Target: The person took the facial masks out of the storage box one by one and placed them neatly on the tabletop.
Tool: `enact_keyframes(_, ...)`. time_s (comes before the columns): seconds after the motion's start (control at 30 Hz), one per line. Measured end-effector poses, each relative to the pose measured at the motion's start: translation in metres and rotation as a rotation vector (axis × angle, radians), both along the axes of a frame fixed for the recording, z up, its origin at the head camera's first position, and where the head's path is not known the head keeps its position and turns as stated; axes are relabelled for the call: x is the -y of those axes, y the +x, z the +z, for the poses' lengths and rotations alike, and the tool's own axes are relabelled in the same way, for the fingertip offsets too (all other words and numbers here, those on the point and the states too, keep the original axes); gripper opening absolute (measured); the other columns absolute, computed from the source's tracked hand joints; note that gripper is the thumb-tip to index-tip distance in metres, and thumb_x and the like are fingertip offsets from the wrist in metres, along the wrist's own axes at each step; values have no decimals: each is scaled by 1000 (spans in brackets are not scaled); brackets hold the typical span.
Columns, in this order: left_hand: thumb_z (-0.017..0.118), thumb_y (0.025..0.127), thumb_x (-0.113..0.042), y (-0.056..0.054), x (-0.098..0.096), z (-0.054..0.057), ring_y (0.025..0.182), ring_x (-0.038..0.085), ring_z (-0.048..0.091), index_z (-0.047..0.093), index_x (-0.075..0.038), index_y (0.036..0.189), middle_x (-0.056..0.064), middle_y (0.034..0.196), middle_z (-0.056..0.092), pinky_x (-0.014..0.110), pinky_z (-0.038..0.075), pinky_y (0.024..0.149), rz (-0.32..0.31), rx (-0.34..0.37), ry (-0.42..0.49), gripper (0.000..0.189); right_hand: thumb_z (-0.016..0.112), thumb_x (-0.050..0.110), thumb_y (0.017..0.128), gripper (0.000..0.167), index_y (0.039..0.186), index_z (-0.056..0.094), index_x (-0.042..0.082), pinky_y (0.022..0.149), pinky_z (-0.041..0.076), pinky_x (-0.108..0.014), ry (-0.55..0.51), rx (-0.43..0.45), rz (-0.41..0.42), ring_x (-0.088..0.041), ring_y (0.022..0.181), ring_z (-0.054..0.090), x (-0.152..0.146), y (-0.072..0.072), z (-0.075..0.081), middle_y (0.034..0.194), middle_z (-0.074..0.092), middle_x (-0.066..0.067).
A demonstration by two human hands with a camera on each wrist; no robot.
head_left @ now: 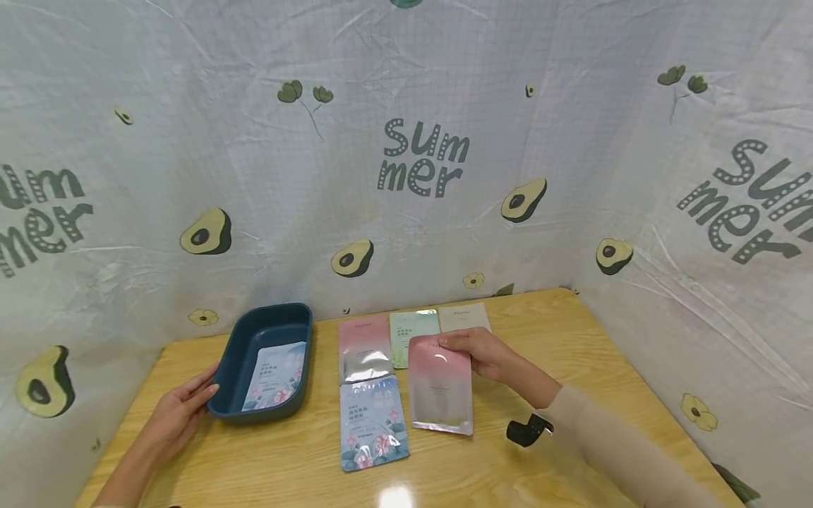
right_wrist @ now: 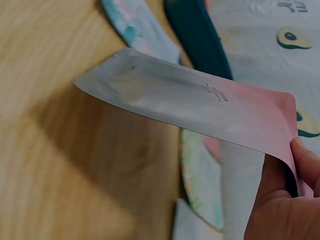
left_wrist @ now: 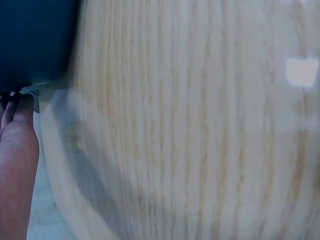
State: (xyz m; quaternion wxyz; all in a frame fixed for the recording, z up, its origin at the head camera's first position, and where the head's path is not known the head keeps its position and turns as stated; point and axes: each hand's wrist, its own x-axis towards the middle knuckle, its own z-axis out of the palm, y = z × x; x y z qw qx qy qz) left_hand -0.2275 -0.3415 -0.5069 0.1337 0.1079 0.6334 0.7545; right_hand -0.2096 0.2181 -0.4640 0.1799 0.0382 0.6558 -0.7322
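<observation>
My right hand (head_left: 473, 349) pinches the top edge of a pink-and-silver sheet mask packet (head_left: 440, 388), thumb in front. In the right wrist view the packet (right_wrist: 185, 97) is raised at a slant and casts a shadow on the wood. My left hand (head_left: 181, 413) rests with extended fingers against the left side of a dark blue bin (head_left: 303, 367); in the left wrist view its fingertips are hidden at the bin's lower edge. Inside the bin lies a blue floral packet (head_left: 276, 377). Another blue floral packet (head_left: 373, 423) lies flat between the bin and the raised packet.
Behind on the wooden table (head_left: 286, 458) lie a pink-and-silver packet (head_left: 363, 342), a green packet (head_left: 413, 324) and a white packet (head_left: 466, 316). A patterned curtain (head_left: 273, 176) hangs along the table's back and sides. A black device (head_left: 527, 430) is at my right wrist.
</observation>
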Motion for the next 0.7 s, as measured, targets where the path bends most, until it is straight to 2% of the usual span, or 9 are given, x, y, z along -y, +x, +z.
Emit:
enact_keyframes(0.13, 51, 107, -8, 1, 0, -2, 114, -15, 52, 28, -11, 158, -30, 123, 59, 10, 48, 90, -3, 10, -23, 56, 70, 13, 97, 36, 126, 67, -10, 61, 55, -22, 73, -68, 11, -9, 71, 67, 0, 6, -24, 96, 76, -9)
enact_keyframes(0.23, 52, 107, -8, 1, 0, -2, 114, -15, 52, 28, -9, 157, -31, 124, 59, 10, 48, 89, 13, 0, -26, 56, 74, 14, 94, 31, 119, 73, -4, 55, 49, -20, 223, -220, 22, -7, 66, 61, 2, 7, -36, 103, 77, -12)
enact_keyframes(0.37, 52, 107, -8, 2, 0, -1, 114, -16, 51, 25, -6, 158, -31, 124, 59, 9, 47, 90, 19, 7, -25, 57, 77, 19, 91, 22, 109, 80, 6, 65, 51, -19, 473, -439, -1, -9, 82, 66, 8, 9, -49, 106, 77, -10)
enact_keyframes(0.43, 52, 107, -10, 2, 0, 0, 114, -17, 51, 19, -3, 158, -32, 123, 59, 9, 47, 90, 18, 16, -41, 61, 78, 18, 90, 19, 106, 82, 7, 74, 54, -21, 542, -511, -38, -14, 94, 70, 14, 11, -54, 104, 77, -9)
enact_keyframes(0.5, 52, 107, -12, 1, -1, 1, 113, -18, 51, 13, 2, 158, -32, 122, 59, 9, 47, 91, 23, 23, -59, 66, 79, 15, 89, 17, 104, 82, 7, 80, 55, -22, 550, -544, -86, -21, 101, 71, 19, 12, -58, 102, 78, -9)
enact_keyframes(0.6, 53, 107, -15, 1, -1, 3, 114, -19, 49, 10, 3, 158, -33, 119, 58, 8, 46, 92, 21, 23, -82, 69, 80, 11, 86, 16, 102, 82, 6, 79, 57, -23, 536, -563, -162, -26, 99, 72, 27, 13, -63, 100, 78, -9)
enact_keyframes(0.7, 53, 107, -14, 3, 0, 3, 114, -18, 49, 11, 1, 158, -32, 119, 57, 8, 46, 92, 17, 23, -74, 68, 81, 7, 84, 16, 100, 82, 7, 77, 57, -22, 512, -552, -197, -25, 97, 73, 33, 14, -66, 99, 78, -9)
